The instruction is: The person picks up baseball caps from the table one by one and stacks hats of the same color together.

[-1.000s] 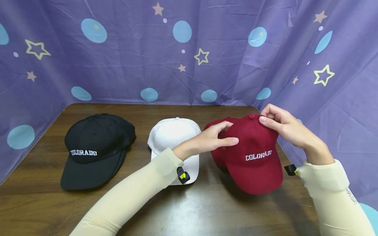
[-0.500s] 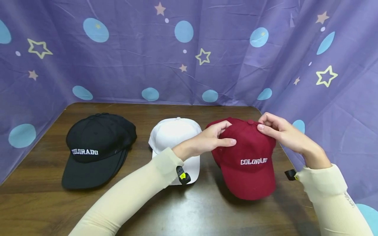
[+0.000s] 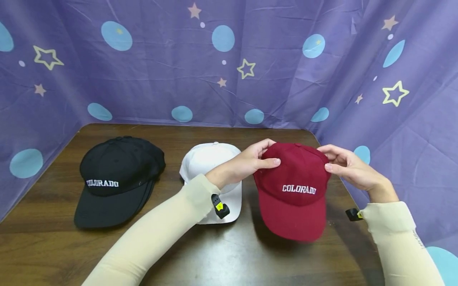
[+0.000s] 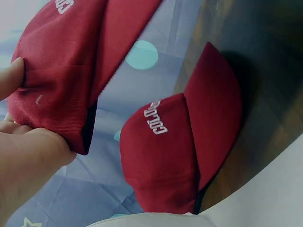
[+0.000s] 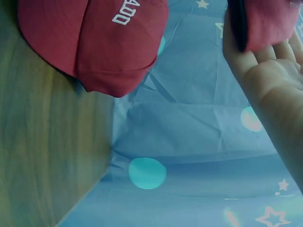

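Both hands hold a red baseball cap (image 3: pixel 293 171) with white COLORADO lettering above the table's right side, brim toward me. My left hand (image 3: pixel 243 161) grips its left side, thumb in front and fingers behind. On the right edge my right hand (image 3: pixel 352 169) holds it, the thumb at the front. In the left wrist view the held cap (image 4: pixel 57 80) is above a second red cap (image 4: pixel 163 151), which rests on the table. The right wrist view shows that lower cap (image 5: pixel 118 47) too; from the head it is hidden behind the held one.
A white cap (image 3: pixel 211 159) sits mid-table, partly covered by my left forearm. To the left lie black caps (image 3: pixel 114 169), seemingly two stacked, given the doubled brim edge. A purple patterned curtain (image 3: pixel 161 79) surrounds the wooden table (image 3: pixel 229 262) at the back and sides.
The held red cap has shifted left and is now more upright and squarely facing me, over the other red cap. My left hand moved slightly left; the right hand came lower.
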`<state>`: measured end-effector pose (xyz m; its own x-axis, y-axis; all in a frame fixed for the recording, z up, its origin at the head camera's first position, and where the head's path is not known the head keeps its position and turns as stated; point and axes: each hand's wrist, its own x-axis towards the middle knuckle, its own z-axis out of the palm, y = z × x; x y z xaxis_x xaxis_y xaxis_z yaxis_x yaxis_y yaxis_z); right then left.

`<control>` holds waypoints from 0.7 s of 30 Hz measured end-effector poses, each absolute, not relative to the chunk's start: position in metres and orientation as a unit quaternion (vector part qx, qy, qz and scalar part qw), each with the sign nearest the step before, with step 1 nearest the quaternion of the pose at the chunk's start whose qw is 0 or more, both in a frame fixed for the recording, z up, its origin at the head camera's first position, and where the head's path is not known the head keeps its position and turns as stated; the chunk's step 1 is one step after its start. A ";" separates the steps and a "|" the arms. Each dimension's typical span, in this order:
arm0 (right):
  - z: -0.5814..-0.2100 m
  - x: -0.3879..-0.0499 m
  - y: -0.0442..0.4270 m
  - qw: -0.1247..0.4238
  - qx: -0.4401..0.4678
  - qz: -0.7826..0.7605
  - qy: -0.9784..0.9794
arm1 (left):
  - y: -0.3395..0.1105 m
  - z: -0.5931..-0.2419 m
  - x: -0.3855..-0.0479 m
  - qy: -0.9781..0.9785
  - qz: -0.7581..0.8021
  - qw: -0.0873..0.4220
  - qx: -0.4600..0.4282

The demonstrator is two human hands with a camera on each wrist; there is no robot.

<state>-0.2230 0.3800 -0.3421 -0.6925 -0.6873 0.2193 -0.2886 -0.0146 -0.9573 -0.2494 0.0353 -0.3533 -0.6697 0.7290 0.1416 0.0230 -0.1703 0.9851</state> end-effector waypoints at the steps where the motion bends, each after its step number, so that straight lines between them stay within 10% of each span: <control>1: -0.344 -0.225 0.381 0.158 -0.352 -0.625 0.678 | 0.036 -0.353 -0.251 0.596 0.694 0.253 0.314; 21: -0.392 -0.282 0.381 0.133 -0.232 -0.640 0.720 | 0.060 -0.377 -0.276 0.738 0.626 0.155 0.198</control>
<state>-0.2824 0.3814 -0.3919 -0.8570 -0.5045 0.1047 -0.1635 0.0736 -0.9838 -0.2764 0.0597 -0.3771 -0.8734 0.4867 0.0183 0.0977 0.1382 0.9856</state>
